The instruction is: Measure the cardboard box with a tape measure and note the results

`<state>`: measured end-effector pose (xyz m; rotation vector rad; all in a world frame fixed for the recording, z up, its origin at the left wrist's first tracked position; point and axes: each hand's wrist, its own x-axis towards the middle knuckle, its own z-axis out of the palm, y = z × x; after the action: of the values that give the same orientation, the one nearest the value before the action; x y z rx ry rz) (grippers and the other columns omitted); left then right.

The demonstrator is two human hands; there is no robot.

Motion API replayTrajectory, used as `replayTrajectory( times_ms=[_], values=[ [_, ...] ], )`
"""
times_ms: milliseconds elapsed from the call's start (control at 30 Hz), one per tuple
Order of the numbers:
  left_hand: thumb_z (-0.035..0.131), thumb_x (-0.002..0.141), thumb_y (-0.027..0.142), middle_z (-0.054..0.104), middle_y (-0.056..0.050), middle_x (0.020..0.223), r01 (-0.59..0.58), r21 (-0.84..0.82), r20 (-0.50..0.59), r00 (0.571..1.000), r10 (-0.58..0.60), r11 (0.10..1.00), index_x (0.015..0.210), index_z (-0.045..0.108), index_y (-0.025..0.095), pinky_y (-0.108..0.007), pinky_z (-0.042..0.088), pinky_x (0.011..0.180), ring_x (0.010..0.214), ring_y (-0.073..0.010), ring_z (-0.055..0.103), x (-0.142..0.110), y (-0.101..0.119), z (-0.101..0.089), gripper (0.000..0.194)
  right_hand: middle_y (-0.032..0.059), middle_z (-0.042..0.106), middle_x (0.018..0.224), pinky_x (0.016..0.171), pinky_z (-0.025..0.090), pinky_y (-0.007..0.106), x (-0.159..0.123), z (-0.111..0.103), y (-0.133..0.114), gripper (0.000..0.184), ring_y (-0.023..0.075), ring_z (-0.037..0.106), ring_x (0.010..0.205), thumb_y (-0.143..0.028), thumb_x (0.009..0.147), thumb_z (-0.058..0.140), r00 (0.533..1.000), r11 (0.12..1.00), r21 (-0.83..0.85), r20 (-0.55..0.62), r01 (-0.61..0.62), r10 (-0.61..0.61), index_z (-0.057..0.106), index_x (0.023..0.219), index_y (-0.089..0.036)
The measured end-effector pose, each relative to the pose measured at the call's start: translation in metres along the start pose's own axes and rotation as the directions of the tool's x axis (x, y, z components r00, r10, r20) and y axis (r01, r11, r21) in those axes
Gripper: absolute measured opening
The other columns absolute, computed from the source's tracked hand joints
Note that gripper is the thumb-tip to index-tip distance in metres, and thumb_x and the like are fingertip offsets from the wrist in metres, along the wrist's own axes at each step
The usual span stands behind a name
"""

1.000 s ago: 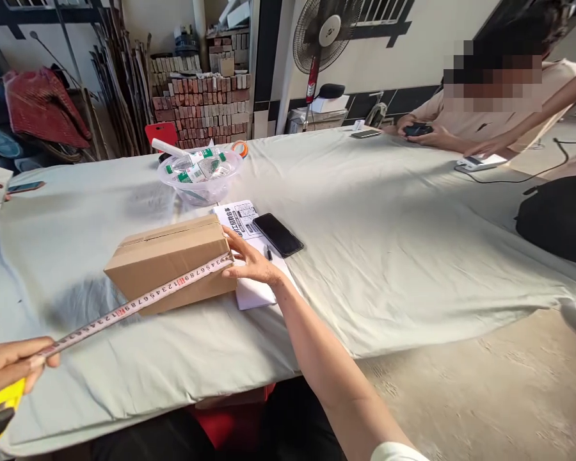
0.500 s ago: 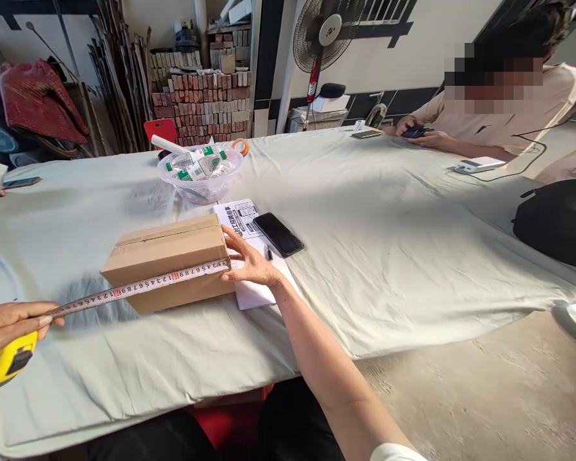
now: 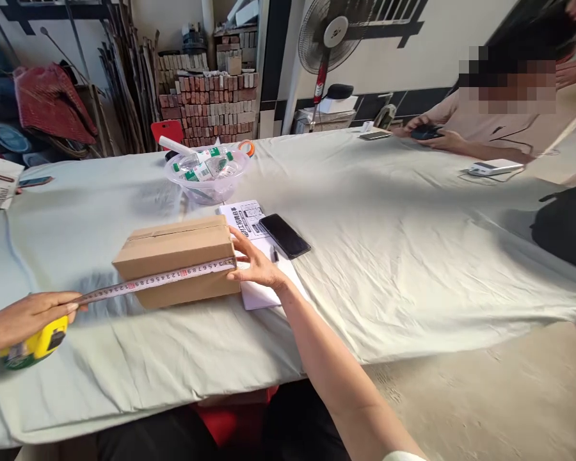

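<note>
A closed brown cardboard box (image 3: 182,246) lies on the cloth-covered table. Along its near side runs the blade (image 3: 166,277) of a tape measure, stretched past the box's left end. My left hand (image 3: 38,314) pinches the blade there, while the yellow tape case (image 3: 43,342) hangs beneath that hand. My right hand (image 3: 256,262) is at the right end of the box, its fingers curved around the corner and its thumb low by the tape's end. The exact hold on the tape tip is partly hidden. Printed papers (image 3: 264,296) lie under the right hand.
A black phone (image 3: 285,235) and a pen (image 3: 275,254) rest on the papers. Behind the box stands a clear basin (image 3: 206,189) of plastic bottles. Across the table a person (image 3: 504,128) holds a dark device. A white device (image 3: 494,168) sits near them.
My left hand has moved right, nearer the box, bringing more of the yellow case into view. My right hand stays at the box's right end. The whole view has shifted slightly.
</note>
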<state>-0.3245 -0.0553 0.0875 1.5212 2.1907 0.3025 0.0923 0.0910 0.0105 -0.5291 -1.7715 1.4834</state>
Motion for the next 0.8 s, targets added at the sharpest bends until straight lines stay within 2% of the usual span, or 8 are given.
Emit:
replayTrajectory(
  times_ms=[100, 200, 300, 367, 467, 600, 700, 800],
  values=[
    [0.054, 0.075, 0.052, 0.063, 0.002, 0.069, 0.03, -0.076, 0.289, 0.957, -0.007, 0.997, 0.098, 0.066, 0.015, -0.02, 0.036, 0.058, 0.062, -0.0167, 0.054, -0.008, 0.011, -0.006, 0.045, 0.0097, 0.049, 0.145, 0.107, 0.039, 0.049, 0.001, 0.002, 0.004, 0.106, 0.0308, 0.04, 0.137, -0.045, 0.069, 0.082, 0.999, 0.998, 0.053, -0.03, -0.03, 0.031, 0.019, 0.154, -0.035],
    [0.061, 0.074, 0.054, 0.063, 0.002, 0.07, 0.09, -0.194, 0.405, 0.914, -0.004, 0.977, 0.098, 0.067, 0.015, -0.02, 0.038, 0.057, 0.061, -0.0158, 0.052, -0.025, 0.018, 0.0, 0.046, 0.0097, 0.051, 0.143, 0.107, 0.039, 0.048, 0.002, 0.004, 0.009, 0.102, 0.0296, 0.042, 0.136, -0.045, 0.074, 0.079, 0.995, 0.996, 0.081, -0.094, -0.035, 0.043, 0.019, 0.155, -0.033],
    [0.066, 0.073, 0.056, 0.062, 0.002, 0.067, 0.175, -0.389, 0.401, 0.916, -0.005, 0.904, 0.094, 0.067, 0.016, -0.021, 0.037, 0.053, 0.055, -0.0137, 0.049, -0.052, 0.024, 0.025, 0.045, 0.0087, 0.054, 0.14, 0.109, 0.038, 0.049, 0.002, 0.007, 0.013, 0.103, 0.0287, 0.046, 0.133, -0.046, 0.075, 0.078, 0.986, 0.993, 0.105, -0.153, -0.049, 0.065, 0.015, 0.156, -0.033],
    [0.067, 0.075, 0.057, 0.063, 0.001, 0.068, 0.197, -0.564, 0.321, 0.947, -0.006, 0.802, 0.092, 0.067, 0.017, -0.021, 0.037, 0.05, 0.051, -0.0128, 0.049, -0.072, 0.033, 0.049, 0.043, 0.0081, 0.058, 0.134, 0.109, 0.038, 0.05, 0.003, 0.01, 0.014, 0.105, 0.0281, 0.051, 0.128, -0.048, 0.075, 0.077, 0.978, 0.99, 0.129, -0.188, -0.063, 0.087, 0.012, 0.156, -0.034],
    [0.071, 0.074, 0.056, 0.063, -0.002, 0.072, 0.282, -0.739, 0.373, 0.927, 0.024, 0.612, 0.091, 0.066, 0.018, -0.025, 0.044, 0.054, 0.057, -0.0157, 0.055, -0.099, 0.053, 0.089, 0.042, 0.0072, 0.063, 0.126, 0.101, 0.046, 0.049, 0.005, 0.015, 0.013, 0.104, 0.0279, 0.057, 0.121, -0.054, 0.075, 0.075, 0.967, 0.977, 0.195, -0.22, -0.084, 0.127, 0.012, 0.155, -0.035],
    [0.071, 0.077, 0.051, 0.062, -0.002, 0.068, 0.319, -0.852, 0.385, 0.919, 0.085, 0.416, 0.091, 0.064, 0.017, -0.023, 0.042, 0.053, 0.056, -0.0131, 0.052, -0.121, 0.082, 0.135, 0.037, 0.0061, 0.065, 0.121, 0.086, 0.055, 0.041, 0.006, 0.018, 0.011, 0.096, 0.0274, 0.062, 0.113, -0.06, 0.074, 0.071, 0.957, 0.953, 0.276, -0.221, -0.126, 0.19, 0.021, 0.152, -0.037],
    [0.067, 0.081, 0.049, 0.061, -0.002, 0.068, 0.302, -0.884, 0.364, 0.923, 0.121, 0.358, 0.091, 0.063, 0.018, -0.023, 0.04, 0.053, 0.057, -0.0122, 0.051, -0.126, 0.095, 0.155, 0.033, 0.0057, 0.066, 0.119, 0.085, 0.055, 0.04, 0.006, 0.017, 0.009, 0.089, 0.0273, 0.062, 0.114, -0.061, 0.075, 0.07, 0.952, 0.944, 0.301, -0.224, -0.136, 0.209, 0.027, 0.15, -0.037],
    [0.064, 0.084, 0.05, 0.062, -0.003, 0.071, 0.269, -0.885, 0.333, 0.937, 0.111, 0.38, 0.092, 0.064, 0.018, -0.023, 0.04, 0.054, 0.058, -0.0121, 0.051, -0.128, 0.099, 0.164, 0.033, 0.0062, 0.066, 0.118, 0.083, 0.056, 0.04, 0.006, 0.015, 0.007, 0.088, 0.028, 0.062, 0.114, -0.062, 0.075, 0.07, 0.949, 0.939, 0.312, -0.222, -0.147, 0.222, 0.029, 0.149, -0.036]
  ],
)
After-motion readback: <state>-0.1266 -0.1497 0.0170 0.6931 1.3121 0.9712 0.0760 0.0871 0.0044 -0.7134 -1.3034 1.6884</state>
